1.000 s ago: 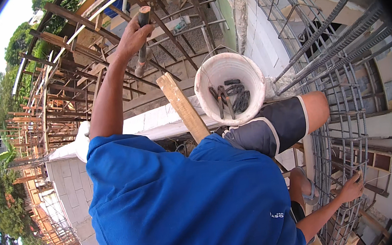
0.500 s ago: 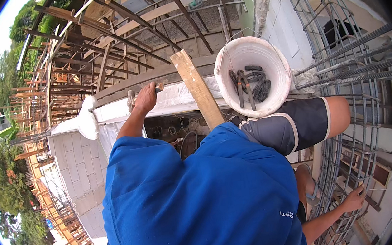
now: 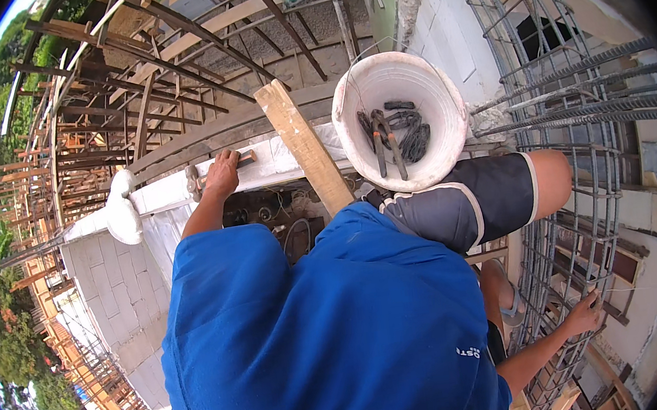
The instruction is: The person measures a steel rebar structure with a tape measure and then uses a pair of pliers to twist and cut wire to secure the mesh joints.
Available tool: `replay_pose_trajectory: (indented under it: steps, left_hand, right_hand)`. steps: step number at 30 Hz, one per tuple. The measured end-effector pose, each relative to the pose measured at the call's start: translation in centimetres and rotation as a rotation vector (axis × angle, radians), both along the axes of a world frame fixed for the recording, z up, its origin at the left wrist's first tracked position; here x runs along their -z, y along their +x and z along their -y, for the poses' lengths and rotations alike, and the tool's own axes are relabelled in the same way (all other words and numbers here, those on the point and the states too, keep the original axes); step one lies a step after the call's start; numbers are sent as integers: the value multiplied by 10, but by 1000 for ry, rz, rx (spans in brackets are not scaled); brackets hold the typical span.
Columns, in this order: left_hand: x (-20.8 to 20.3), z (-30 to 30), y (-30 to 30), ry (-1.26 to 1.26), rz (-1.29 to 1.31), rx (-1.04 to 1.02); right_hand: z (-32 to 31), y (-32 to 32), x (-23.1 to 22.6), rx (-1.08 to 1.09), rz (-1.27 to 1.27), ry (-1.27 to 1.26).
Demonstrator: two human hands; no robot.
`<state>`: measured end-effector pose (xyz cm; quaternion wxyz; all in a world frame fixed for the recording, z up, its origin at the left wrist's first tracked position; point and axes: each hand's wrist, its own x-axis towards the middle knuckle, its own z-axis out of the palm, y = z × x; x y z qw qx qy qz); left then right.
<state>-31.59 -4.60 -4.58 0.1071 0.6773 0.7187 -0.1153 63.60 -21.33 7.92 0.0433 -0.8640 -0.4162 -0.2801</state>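
Observation:
My left hand (image 3: 221, 173) is wrapped over a hammer (image 3: 193, 184) on top of the white block wall (image 3: 265, 152). The metal head shows left of my hand, and the handle end sticks out to its right. At the lower right, my right hand (image 3: 584, 316) is at the steel rebar cage (image 3: 602, 200), its fingers curled by the bars. What those fingers hold, if anything, is too small to make out. A white bucket (image 3: 345, 115) stands by my bent knee, with orange-handled pincers (image 3: 388, 144) and dark coiled wire (image 3: 416, 141) inside.
A wooden plank (image 3: 305, 147) crosses the wall top left of the bucket. A filled white bag (image 3: 123, 214) lies further left. Thick rebar ends (image 3: 614, 107) jut across the right side. Timber scaffolding (image 3: 165, 102) stands beyond the wall, above a lower level.
The view has shifted, so most things sit further left. My left hand has flattened over the hammer, whose handle now lies lower along the wall top. My right hand stays at the rebar.

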Motion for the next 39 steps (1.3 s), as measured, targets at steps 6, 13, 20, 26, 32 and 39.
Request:
replay_pose_trajectory:
  steps: [6, 13, 20, 26, 32, 39]
  left_hand:
    - [-25, -44, 53, 507, 243, -270]
    - [-142, -119, 227, 628, 647, 215]
    - [-122, -159, 325, 155, 485, 492]
    - [-58, -192, 356, -72, 105, 525]
    - [-40, -198, 365, -16, 12, 575]
    - [-85, -179, 345, 161, 558, 356]
  right_hand:
    - [1, -2, 3, -1, -20, 48]
    - [4, -5, 3, 21, 42, 58]
    - [-4, -29, -1, 197, -90, 53]
    - [-10, -38, -2, 285, -122, 97]
    - [-9, -34, 1, 282, -75, 131]
    - [-11, -40, -1, 265, -72, 96]
